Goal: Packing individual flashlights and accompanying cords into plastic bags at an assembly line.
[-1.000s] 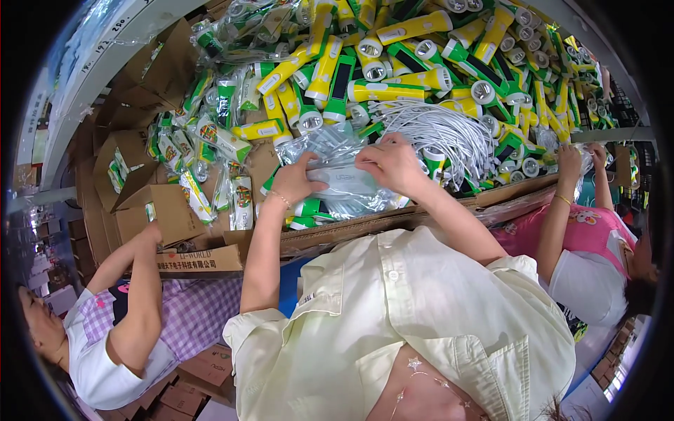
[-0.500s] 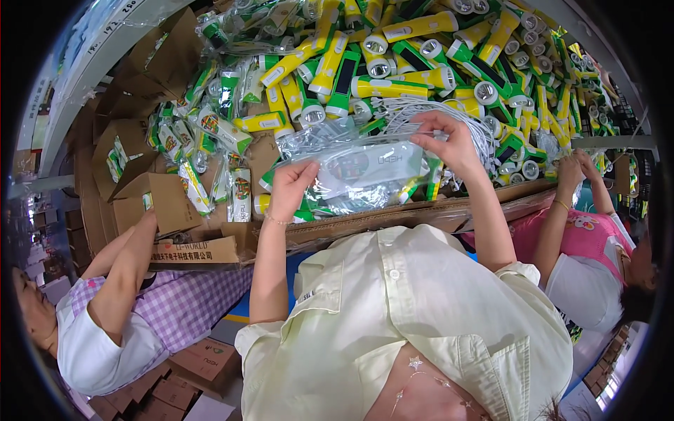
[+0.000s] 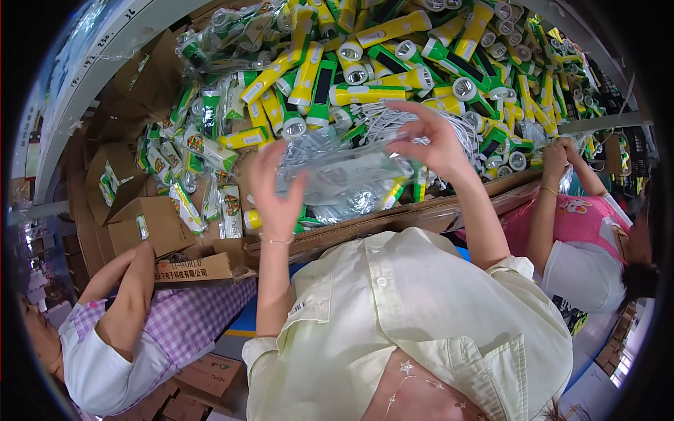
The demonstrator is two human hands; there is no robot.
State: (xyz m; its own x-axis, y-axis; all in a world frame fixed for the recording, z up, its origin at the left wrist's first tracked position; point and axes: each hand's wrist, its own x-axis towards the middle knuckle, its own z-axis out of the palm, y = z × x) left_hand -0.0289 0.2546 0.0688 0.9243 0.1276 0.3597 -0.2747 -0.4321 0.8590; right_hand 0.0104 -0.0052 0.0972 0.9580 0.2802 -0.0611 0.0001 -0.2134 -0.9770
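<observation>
A clear plastic bag (image 3: 340, 175) with a pale printed panel hangs in front of me, above a crinkled heap of similar bags. My right hand (image 3: 437, 149) pinches the bag's right end, its index finger raised. At the other end, my left hand (image 3: 275, 200) is smeared by motion, thumb and fingers apart around the bag's edge. Behind the bag lie a bundle of white cables (image 3: 460, 130) and a big pile of yellow-and-green flashlights (image 3: 368, 95).
A cardboard wall (image 3: 344, 228) runs between me and the pile. Bagged flashlights (image 3: 207, 151) lie left, beside an open carton (image 3: 151, 228). A co-worker in a checked apron (image 3: 186, 309) reaches in there. Another in pink (image 3: 572, 228) works at right, hands by the pile's edge.
My left hand has loosened from its pinch and its fingers have spread. The bag now tilts and its printed panel is less plain. The whole view has shifted slightly.
</observation>
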